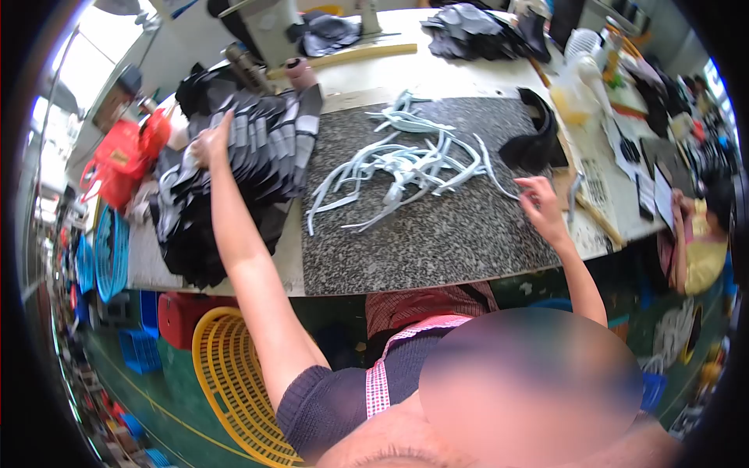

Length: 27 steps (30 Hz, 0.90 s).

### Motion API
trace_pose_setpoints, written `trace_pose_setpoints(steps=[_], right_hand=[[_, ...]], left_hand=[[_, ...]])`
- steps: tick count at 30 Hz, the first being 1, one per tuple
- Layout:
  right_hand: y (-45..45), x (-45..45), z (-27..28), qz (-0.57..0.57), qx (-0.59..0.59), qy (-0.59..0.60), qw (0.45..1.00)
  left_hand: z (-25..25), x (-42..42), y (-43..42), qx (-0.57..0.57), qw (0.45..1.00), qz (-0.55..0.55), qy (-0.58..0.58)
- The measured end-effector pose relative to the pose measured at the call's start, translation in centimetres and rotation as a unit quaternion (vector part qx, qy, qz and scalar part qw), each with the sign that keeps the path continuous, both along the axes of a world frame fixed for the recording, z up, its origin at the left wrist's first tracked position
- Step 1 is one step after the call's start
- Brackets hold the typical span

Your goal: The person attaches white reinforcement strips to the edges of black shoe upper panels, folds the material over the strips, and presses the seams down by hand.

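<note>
Left hand: the left hand (209, 146) lies on the heap of layered grey and black pieces (261, 140), left of the frame; I cannot tell whether it grips any.
Right hand: the right hand (544, 209), right of centre, has its fingers loosely bent by the end of a pale strip (490, 168); whether it pinches that end, I cannot tell.
Pale strips: one tangle (406, 168), centre of the frame, on the speckled slab (374, 265); too knotted to count. Its long axis slants from lower left to upper right; the strip nearest the right hand curves down and rightward.
Black curved piece: one (534, 136), upper right of the slab, bowed.
Yellow basket: one (214, 366), lower left, slatted, mouth tilted.
Blue basket: one (111, 253) at the table's left edge, on its side.
Red bag: one (125, 152), upper left, contents hidden.
Clear container: one (573, 101), upper right, something yellowish inside.
Pink bottle: one (300, 74), behind the heap.
</note>
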State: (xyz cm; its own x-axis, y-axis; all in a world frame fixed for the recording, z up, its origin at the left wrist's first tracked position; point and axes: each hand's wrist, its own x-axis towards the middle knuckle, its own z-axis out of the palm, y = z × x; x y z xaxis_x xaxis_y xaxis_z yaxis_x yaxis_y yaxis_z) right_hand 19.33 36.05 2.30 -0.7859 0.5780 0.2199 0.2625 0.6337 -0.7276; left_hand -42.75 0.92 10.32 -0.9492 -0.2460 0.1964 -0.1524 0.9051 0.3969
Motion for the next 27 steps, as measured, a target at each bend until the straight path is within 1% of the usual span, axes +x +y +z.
trace_pose_setpoints(steps=[1,2,3,4,5,6,7,9,10,11,12,13,14,15,16,17,19,21,22,23,24,25,26,27], right_hand=[[-0.4,-0.6,-0.3,0.029,-0.002,0.002,1.0],[-0.6,-1.4,-0.4,0.022,0.006,0.022,0.999],[-0.5,-2.3,-0.6,0.017,0.014,0.043,0.999],[0.1,-3.3,-1.0,-0.012,0.013,0.041,0.999],[0.9,-4.4,-1.4,-0.04,0.012,0.042,0.998],[1.6,-5.6,-1.5,-0.067,0.022,0.022,0.997],[2.2,-6.8,-1.6,-0.091,0.033,0.001,0.995],[3.2,-9.2,-3.1,-0.111,0.044,-0.051,0.991],[3.2,-10.3,-3.4,-0.111,0.058,-0.08,0.989],[3.4,-11.0,-3.8,-0.108,0.072,-0.109,0.986],[4.2,-11.4,-5.0,-0.088,0.061,-0.081,0.991],[5.4,-11.7,-6.4,-0.059,0.11,0.0,0.992],[4.8,-11.4,-4.3,-0.073,0.025,0.004,0.997],[4.2,-11.1,-1.2,-0.087,-0.06,0.007,0.994],[4.3,-10.6,-0.5,-0.051,-0.149,0.095,0.983],[4.5,-9.8,0.0,-0.018,-0.237,0.181,0.954],[3.6,-7.2,3.5,-0.002,-0.189,0.149,0.97],[0.6,-4.8,7.0,0.004,-0.155,0.103,0.983],[-1.3,-3.6,7.8,0.016,-0.122,0.084,0.989],[-3.1,-2.4,8.1,0.027,-0.088,0.068,0.993],[-4.9,-1.1,8.0,0.038,-0.082,0.03,0.995],[-6.7,-0.2,7.9,0.088,0.032,0.033,0.995],[-8.2,0.5,6.8,0.143,0.057,0.064,0.986],[-9.4,1.2,5.1,0.193,0.118,0.075,0.971]], left_hand=[[0.8,-0.1,-0.4,0.022,0.999,-0.02,-0.032],[0.2,0.2,-0.1,0.014,0.998,0.019,0.064],[-0.8,0.4,-0.4,0.009,0.976,-0.03,0.216],[-1.3,0.8,-0.6,0.019,0.942,-0.077,0.326],[0.4,4.0,0.0,0.033,0.935,-0.111,0.335],[2.1,7.2,0.7,0.035,0.907,-0.16,0.388],[3.4,10.5,1.4,0.037,0.875,-0.206,0.437],[5.4,16.9,2.6,0.053,0.799,-0.337,0.494],[5.4,20.3,3.2,0.078,0.766,-0.414,0.485],[5.3,24.1,3.6,0.101,0.729,-0.487,0.471],[5.6,28.5,3.7,0.117,0.702,-0.596,0.373],[5.4,31.6,3.8,0.12,0.676,-0.685,0.243],[4.5,35.1,4.2,0.142,0.647,-0.734,0.148],[1.7,37.8,4.4,0.164,0.635,-0.753,0.058],[-0.2,40.5,4.8,0.169,0.629,-0.759,-0.015],[-1.9,42.8,5.3,0.173,0.618,-0.762,-0.09],[-6.7,45.6,6.4,0.117,0.61,-0.759,-0.196],[-9.3,47.6,7.0,0.049,0.657,-0.745,-0.106],[-9.6,48.2,7.1,0.05,0.664,-0.742,-0.075],[-8.7,48.7,7.3,0.092,0.68,-0.723,-0.079],[-8.8,49.0,7.3,0.15,0.675,-0.714,-0.107],[-8.9,49.4,7.2,0.208,0.669,-0.701,-0.134],[-7.6,49.4,7.1,0.285,0.641,-0.666,-0.252],[-6.5,49.3,6.9,0.356,0.601,-0.616,-0.364]])
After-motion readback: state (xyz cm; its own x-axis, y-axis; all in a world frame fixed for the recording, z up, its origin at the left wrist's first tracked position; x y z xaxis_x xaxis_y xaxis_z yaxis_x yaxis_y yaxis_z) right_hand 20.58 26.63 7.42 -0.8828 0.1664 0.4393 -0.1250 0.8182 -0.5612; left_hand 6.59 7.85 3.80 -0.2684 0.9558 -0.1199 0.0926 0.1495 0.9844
